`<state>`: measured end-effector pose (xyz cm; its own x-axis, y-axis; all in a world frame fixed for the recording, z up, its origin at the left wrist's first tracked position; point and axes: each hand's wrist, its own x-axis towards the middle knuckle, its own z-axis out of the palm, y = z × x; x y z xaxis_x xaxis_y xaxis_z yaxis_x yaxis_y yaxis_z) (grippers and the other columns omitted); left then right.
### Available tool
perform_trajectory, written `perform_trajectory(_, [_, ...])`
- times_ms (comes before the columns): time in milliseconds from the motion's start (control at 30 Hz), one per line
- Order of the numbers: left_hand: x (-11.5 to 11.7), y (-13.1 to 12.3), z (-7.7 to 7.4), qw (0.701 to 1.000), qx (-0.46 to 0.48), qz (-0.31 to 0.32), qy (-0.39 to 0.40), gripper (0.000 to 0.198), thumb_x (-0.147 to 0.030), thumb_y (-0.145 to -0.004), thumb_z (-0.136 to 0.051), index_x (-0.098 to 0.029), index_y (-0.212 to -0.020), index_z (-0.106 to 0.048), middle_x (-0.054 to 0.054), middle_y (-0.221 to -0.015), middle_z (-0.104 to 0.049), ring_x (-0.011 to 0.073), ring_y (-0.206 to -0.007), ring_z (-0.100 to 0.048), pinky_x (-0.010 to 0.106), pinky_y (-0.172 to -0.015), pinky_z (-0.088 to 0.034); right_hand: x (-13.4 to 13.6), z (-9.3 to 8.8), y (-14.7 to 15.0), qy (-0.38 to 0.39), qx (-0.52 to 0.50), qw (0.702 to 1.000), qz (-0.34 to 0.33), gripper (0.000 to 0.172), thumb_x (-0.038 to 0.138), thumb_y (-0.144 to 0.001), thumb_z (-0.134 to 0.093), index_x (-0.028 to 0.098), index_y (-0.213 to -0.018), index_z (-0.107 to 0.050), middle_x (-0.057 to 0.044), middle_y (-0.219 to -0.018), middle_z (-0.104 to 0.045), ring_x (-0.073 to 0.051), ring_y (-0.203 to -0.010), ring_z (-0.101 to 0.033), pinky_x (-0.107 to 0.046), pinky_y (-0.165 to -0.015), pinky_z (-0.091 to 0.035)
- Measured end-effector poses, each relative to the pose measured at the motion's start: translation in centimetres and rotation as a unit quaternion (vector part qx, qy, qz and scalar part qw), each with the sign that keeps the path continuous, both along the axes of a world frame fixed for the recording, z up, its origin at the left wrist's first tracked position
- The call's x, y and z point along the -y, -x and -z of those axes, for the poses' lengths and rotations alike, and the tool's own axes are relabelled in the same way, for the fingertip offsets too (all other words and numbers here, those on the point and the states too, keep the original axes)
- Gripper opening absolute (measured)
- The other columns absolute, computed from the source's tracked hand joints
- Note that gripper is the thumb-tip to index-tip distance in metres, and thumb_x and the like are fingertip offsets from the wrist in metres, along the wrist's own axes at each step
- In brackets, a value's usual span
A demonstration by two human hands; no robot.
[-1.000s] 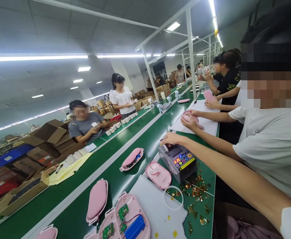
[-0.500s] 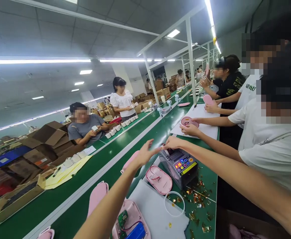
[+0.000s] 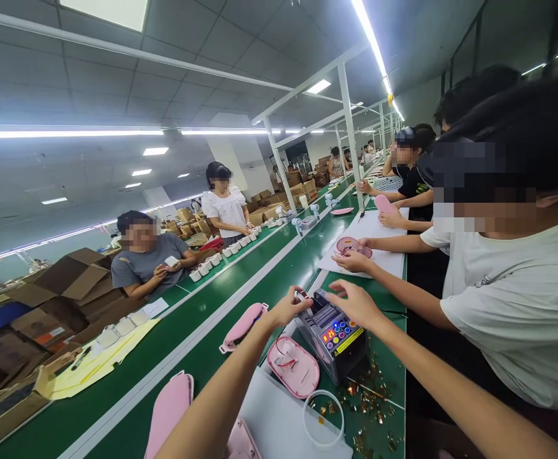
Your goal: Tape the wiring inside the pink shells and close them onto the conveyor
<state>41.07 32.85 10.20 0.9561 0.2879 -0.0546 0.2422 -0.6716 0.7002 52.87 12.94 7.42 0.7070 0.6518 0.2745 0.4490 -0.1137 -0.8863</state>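
At the top of the grey automatic tape dispenser [image 3: 341,363], my left hand [image 3: 286,310] pinches the edge of a roll of tape [image 3: 304,298]. Just right of the roll, my right hand [image 3: 358,307] is over the machine with its fingers apart and holds nothing I can see. Red lit digits and coloured buttons show on the machine's panel. Beside it lies a pink oval shell [image 3: 292,366] with thin red wires. A white ring [image 3: 323,417] rests partly on a white sheet [image 3: 269,408], close to scattered shiny amber tape scraps [image 3: 374,389].
More pink casings [image 3: 245,325] lie on the green bench [image 3: 221,376] to the left. A co-worker in a white shirt [image 3: 493,299] stands close on the right, holding a pink round part [image 3: 353,247]. Two people sit or stand across the bench near white cups [image 3: 207,264].
My left hand has closed on the tape roll, where its fingers were spread before. My right hand has come off the machine's top and opened. The view has shifted slightly.
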Motion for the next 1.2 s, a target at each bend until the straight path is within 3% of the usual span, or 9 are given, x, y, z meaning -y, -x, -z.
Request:
perform_trajectory(100, [0.8, 0.3, 0.3, 0.999, 0.023, -0.010, -0.036, 0.061, -0.061, -0.080, -0.059, -0.018, -0.122, -0.046, -0.004, -0.068, -0.055, 0.0178, -0.066, -0.053, 0.031, -0.066, -0.040, 2.6, 4.1, 1.8, -0.065, -0.090, 0.993, -0.038, 0.050, 0.052, -0.082, -0.057, 0.022, -0.121, -0.063, -0.008, -0.122, -0.066, -0.026, -0.109, -0.063, -0.039, -0.092, -0.048])
perform_trajectory(233, [1.6, 0.5, 1.0, 0.996, 0.053, -0.041, -0.063, 0.057, -0.059, -0.085, -0.053, -0.018, -0.125, -0.045, -0.002, -0.073, -0.058, 0.0199, -0.070, -0.055, 0.033, -0.069, -0.039, 3.4, 6.5, 3.2, -0.205, -0.287, 0.930, -0.105, 0.058, 0.052, -0.079, -0.064, 0.024, -0.130, -0.059, -0.005, -0.132, -0.061, -0.028, -0.122, -0.056, -0.042, -0.105, -0.042])
perform_trajectory(367, [2.0, 0.1, 1.8, 0.993, 0.076, -0.060, -0.064, 0.056, -0.058, -0.087, -0.049, -0.019, -0.127, -0.042, -0.001, -0.078, -0.061, 0.0193, -0.069, -0.058, 0.031, -0.066, -0.041, 2.9, 6.3, 3.1, -0.220, -0.327, 0.913, -0.107, 0.057, 0.048, -0.076, -0.069, 0.024, -0.127, -0.060, -0.004, -0.130, -0.062, -0.029, -0.123, -0.056, -0.043, -0.107, -0.039])
perform_trajectory(633, [2.6, -0.2, 1.8, 0.990, 0.101, -0.063, -0.077, 0.052, -0.056, -0.087, -0.054, -0.021, -0.124, -0.044, 0.002, -0.087, -0.065, 0.0199, -0.076, -0.060, 0.033, -0.073, -0.042, 2.9, 6.7, 2.9, -0.217, -0.286, 0.930, -0.072, 0.051, 0.045, -0.078, -0.066, 0.024, -0.124, -0.062, -0.004, -0.128, -0.064, -0.029, -0.118, -0.058, -0.044, -0.104, -0.042])
perform_trajectory(833, [1.7, -0.3, 1.8, 0.995, 0.077, -0.050, -0.030, 0.057, -0.058, -0.081, -0.060, -0.020, -0.120, -0.045, 0.000, -0.082, -0.064, 0.0188, -0.073, -0.060, 0.032, -0.072, -0.044, 3.7, 6.5, 2.8, -0.234, -0.340, 0.902, -0.124, 0.058, 0.049, -0.076, -0.071, 0.025, -0.128, -0.061, -0.003, -0.129, -0.063, -0.028, -0.119, -0.058, -0.043, -0.106, -0.041])
perform_trajectory(1033, [0.5, -1.2, 0.9, 0.999, 0.041, -0.020, 0.022, 0.067, -0.064, -0.080, -0.055, -0.016, -0.126, -0.043, 0.004, -0.085, -0.063, 0.0208, -0.080, -0.061, 0.035, -0.076, -0.046, 4.1, 6.6, 2.8, -0.255, -0.336, 0.899, -0.117, 0.058, 0.054, -0.072, -0.073, 0.026, -0.122, -0.065, -0.001, -0.128, -0.064, -0.027, -0.123, -0.056, -0.042, -0.110, -0.037])
perform_trajectory(1200, [0.8, -1.9, 0.3, 0.999, 0.028, -0.006, 0.017, 0.061, -0.062, -0.075, -0.063, -0.018, -0.116, -0.052, 0.004, -0.090, -0.061, 0.0209, -0.083, -0.058, 0.033, -0.075, -0.046, 3.9, 6.8, 2.5, -0.267, -0.336, 0.894, -0.129, 0.053, 0.053, -0.076, -0.071, 0.027, -0.122, -0.064, -0.001, -0.127, -0.065, -0.026, -0.121, -0.057, -0.041, -0.109, -0.038])
